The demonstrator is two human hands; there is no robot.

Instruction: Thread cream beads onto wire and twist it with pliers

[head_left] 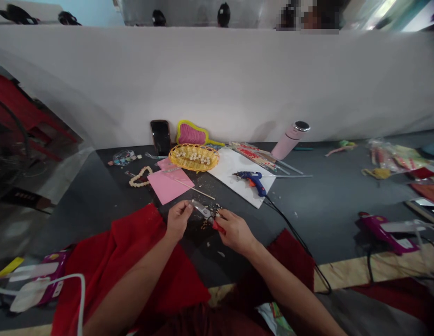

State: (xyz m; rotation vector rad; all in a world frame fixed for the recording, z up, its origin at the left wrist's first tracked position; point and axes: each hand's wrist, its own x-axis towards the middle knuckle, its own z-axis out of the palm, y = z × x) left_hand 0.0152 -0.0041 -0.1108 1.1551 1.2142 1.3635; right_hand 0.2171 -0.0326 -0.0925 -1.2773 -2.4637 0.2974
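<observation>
My right hand [236, 231] is closed around the red handles of a pair of scissors [204, 211], their silver blades pointing left. At the blade tips, my left hand [178, 218] has thumb and finger pinched together; what lies between them is too small to make out. Small pale bits are scattered on the dark table around the blades. Just beyond my hands lie a thin stick [204, 193] and pink paper sheets [170, 185]. A yellow basket [175, 163] with white beads stands behind them.
A blue glue gun [252, 179] rests on a white board [227, 168], its cord trailing right. A pink bottle [287, 143], a phone [160, 137] and a heart-shaped bead ring [136, 181] stand or lie farther back. Red cloth [133, 252] covers the front left; purple power strips [388, 233] lie at both sides.
</observation>
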